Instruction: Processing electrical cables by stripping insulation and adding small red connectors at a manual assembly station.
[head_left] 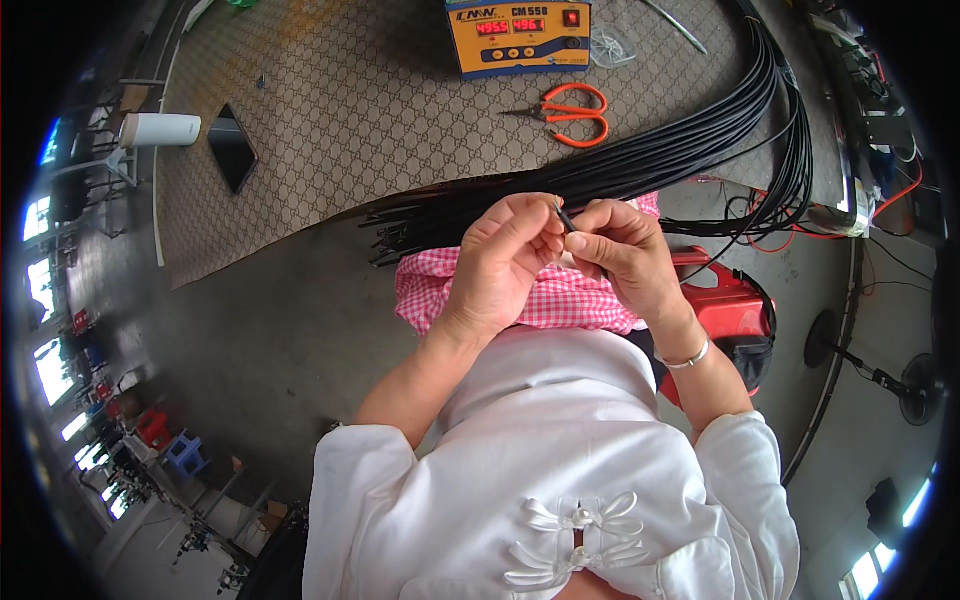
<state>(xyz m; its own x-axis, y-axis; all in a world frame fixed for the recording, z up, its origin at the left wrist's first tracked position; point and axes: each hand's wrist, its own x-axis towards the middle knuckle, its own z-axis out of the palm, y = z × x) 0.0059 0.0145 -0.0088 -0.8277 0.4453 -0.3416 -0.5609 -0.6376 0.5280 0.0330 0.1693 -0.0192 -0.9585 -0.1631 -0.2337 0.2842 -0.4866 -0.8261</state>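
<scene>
While my right hand [632, 255] grips a black cable [567, 219], my left hand [502, 262] pinches its tip between thumb and forefinger. Orange-handled scissors [549, 111] lie beyond.

Table [330, 140], brown patterned top. On it: bundle of black cables [690, 141], partly overhanging; orange-handled scissors [603, 100]; yellow-and-blue box [520, 62]; clear plastic piece [612, 46]; grey tube [675, 24]; flat black slab [232, 148]; white cup [162, 130].

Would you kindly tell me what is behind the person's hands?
Around the left hand and right hand, a black cable bundle and pink checked cloth show behind; whatever the hands cover is hidden.
</scene>
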